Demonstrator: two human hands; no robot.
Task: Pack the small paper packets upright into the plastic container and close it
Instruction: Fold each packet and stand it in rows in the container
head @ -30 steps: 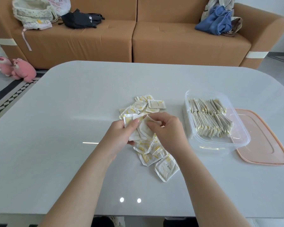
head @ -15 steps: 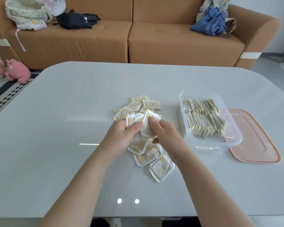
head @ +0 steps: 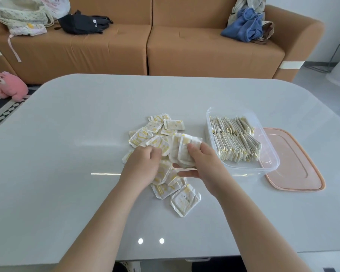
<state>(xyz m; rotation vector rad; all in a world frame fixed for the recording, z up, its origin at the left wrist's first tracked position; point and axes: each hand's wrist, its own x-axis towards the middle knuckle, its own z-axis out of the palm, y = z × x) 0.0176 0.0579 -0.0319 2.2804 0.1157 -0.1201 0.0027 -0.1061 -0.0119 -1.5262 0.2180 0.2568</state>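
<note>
The right hand (head: 202,163) pinches a stack of packets (head: 183,152), thumb on top and fingers spread beneath, holding it just above the tabletop (head: 67,154). The left hand (head: 143,165) lies beside it with fingers curled down onto the loose pile (head: 155,126); whether it actually pinches a packet there I cannot tell.

The step in hand looks like gathering and squaring a bundle before it goes in. The plastic container (head: 243,170) stands open just right of the hands, with two packed rows (head: 234,142) standing on edge and filling most of it; free space shows along its right side. The next move calls for carrying the stack over the near rim, turning it on edge and slipping it in without toppling the rows.

Many packets remain loose, so closing is some way off. The pink lid (head: 294,161) lies flat just right of the container, partly under it. Nothing blocks the short path. Beyond stands a sofa (head: 204,50) with bags and clothes.
</note>
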